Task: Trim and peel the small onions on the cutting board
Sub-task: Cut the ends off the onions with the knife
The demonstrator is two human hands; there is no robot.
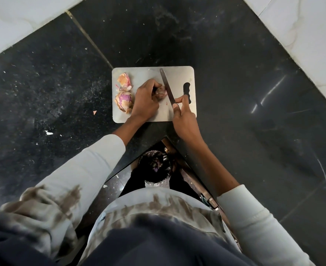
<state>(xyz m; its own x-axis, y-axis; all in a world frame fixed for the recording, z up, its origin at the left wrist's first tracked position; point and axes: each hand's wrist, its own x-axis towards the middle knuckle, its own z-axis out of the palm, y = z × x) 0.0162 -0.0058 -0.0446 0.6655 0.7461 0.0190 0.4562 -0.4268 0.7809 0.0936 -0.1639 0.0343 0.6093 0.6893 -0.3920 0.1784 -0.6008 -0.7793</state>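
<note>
Black counter (235, 73) carries a steel board (179, 73); left hand (146, 98) curls around an onion (161, 91), right hand (184, 120) grips the knife (167, 87) against it.

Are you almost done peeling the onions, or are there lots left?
Some is done: loose skins lie at the board's far left. Right now the left hand holds one onion while the right hand sets the knife against its end. One more onion waits beside the left hand, its skin torn but mostly on. So about halfway, as far as this view shows.
</note>
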